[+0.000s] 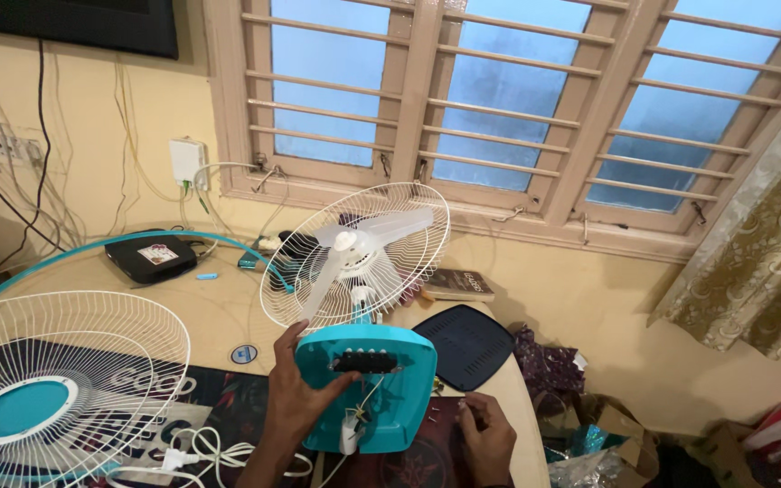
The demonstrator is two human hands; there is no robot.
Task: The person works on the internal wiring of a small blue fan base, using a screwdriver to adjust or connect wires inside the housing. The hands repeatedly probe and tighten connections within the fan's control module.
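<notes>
**A:** Take it from the largest item down. What stood on the table [219,316]?

**B:** Your table fan [354,258], tilted back, its rear guard and white blades toward the window. Its teal base [381,389] faced you, underside up, with a row of black switch parts across the top and white wires coming out near the bottom.

**A:** And to your left?

**B:** The detached front guard [51,380] with its teal centre lay flat, apart from the fan. The dark base cover [469,343] lay just right of the base.

**A:** Your hands?

**B:** Your left hand [296,407] was spread open against the base's left edge, thumb up the side, bracing it rather than clasping it. Your right hand [488,438] rested on the table near some small screws [433,415], fingers curled; whether they pinched anything could not be told.

**A:** What could have gone wrong?

**B:** In my judgement, the fan was propped only by your open palm, so easing off could have let it tip onto the blades. A tug could have strained the exposed wires, and the loose screws could have rolled off the edge.
</notes>
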